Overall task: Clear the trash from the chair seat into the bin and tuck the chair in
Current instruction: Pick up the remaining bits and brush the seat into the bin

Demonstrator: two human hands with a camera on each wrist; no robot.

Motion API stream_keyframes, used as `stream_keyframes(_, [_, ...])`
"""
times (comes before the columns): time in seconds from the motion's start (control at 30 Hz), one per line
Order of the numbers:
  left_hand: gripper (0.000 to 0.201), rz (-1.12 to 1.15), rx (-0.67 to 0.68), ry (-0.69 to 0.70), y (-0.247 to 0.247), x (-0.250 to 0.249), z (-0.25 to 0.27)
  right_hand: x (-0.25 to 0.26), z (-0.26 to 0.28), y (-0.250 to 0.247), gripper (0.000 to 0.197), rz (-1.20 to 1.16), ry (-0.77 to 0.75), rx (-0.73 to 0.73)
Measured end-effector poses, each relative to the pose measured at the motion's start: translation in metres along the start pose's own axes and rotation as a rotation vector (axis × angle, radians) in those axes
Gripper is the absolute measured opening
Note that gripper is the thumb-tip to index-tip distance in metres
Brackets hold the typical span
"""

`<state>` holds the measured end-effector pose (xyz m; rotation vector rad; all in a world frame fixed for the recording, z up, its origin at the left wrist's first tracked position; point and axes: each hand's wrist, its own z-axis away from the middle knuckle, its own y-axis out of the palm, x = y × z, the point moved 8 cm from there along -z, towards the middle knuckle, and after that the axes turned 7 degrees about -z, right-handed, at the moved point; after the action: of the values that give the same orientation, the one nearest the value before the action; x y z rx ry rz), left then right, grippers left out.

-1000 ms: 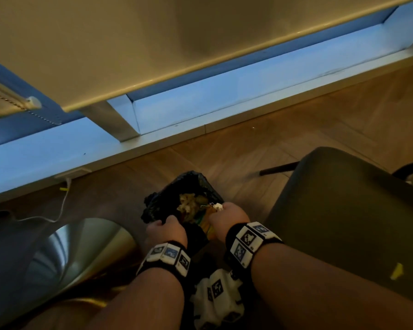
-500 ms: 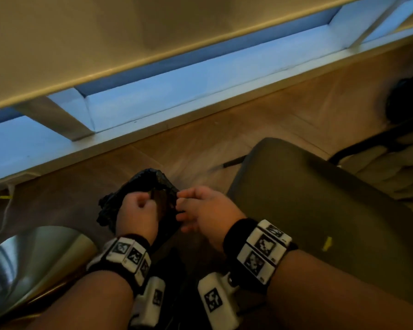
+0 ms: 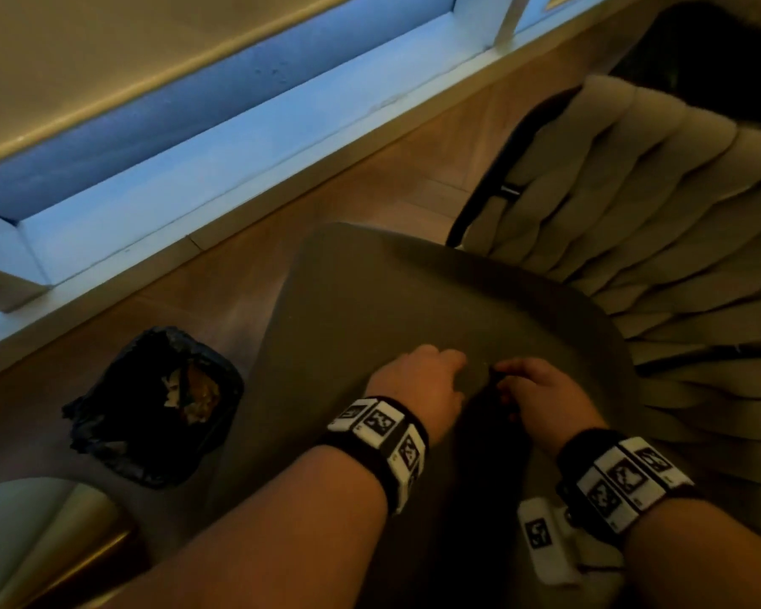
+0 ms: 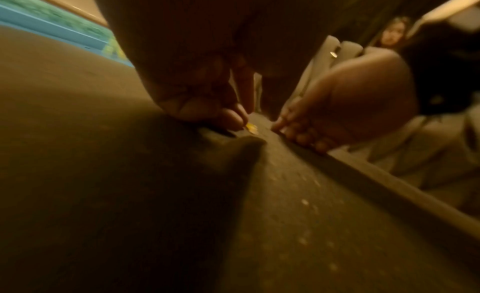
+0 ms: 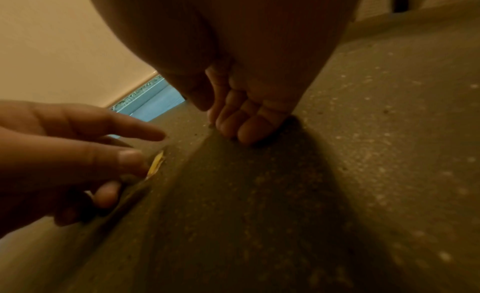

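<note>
Both hands are down on the dark chair seat point(image 3: 370, 301). Left hand point(image 3: 418, 384) has its fingertips point(image 5: 130, 160) touching a small yellow scrap point(image 5: 155, 164) lying flat on the cushion, thumb and forefinger narrowly apart around it; whether it is pinched cannot be told. Right hand point(image 3: 541, 397) rests just beside it, its curled fingers point(image 5: 241, 125) pressing the seat and holding nothing. To the left on the wooden floor point(image 3: 194, 274), a black-lined bin point(image 3: 150, 410) stands near the chair, scraps showing inside. Ribbed pale backrest point(image 3: 633, 191) rises at right.
</note>
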<state>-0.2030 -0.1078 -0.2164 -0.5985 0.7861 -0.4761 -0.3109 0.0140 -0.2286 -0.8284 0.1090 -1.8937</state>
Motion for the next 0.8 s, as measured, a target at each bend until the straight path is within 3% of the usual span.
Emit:
stream_keyframes(0.1, [0.041,-0.111,0.037,-0.018,0.013,-0.017,-0.01,-0.005,-0.007,-0.001,0.022,-0.049,-0.022,0.0])
stream_keyframes(0.27, [0.022,-0.156,-0.041,-0.054,0.013,-0.014,-0.008,-0.009,-0.012,-0.002,0.018,-0.068,0.0,-0.004])
stream_keyframes(0.4, [0.02,-0.155,0.018,-0.116,0.008,-0.008,-0.008,-0.005,-0.009,0.0,0.015,-0.038,-0.022,0.012])
stream_keyframes(0.47, [0.02,-0.044,-0.088,-0.165,-0.013,0.007,0.0,-0.002,-0.005,0.0,0.014,-0.017,-0.007,0.027])
stream_keyframes(0.53, [0.016,0.169,-0.374,-0.29,-0.052,0.047,0.026,0.005,0.001,0.001,0.014,0.023,-0.002,0.048])
stream_keyframes(0.63, [0.009,0.388,-0.688,-0.665,-0.085,0.147,0.093,0.019,0.012,0.015,0.015,0.051,-0.026,0.065])
stream_keyframes(0.73, [0.019,0.465,-0.69,-0.994,-0.067,0.245,0.15,0.031,0.026,0.046,0.011,0.076,-0.075,0.111])
stream_keyframes(0.8, [0.024,0.48,-0.639,-1.092,-0.046,0.292,0.172,0.035,0.034,0.068,0.01,0.103,-0.096,0.143])
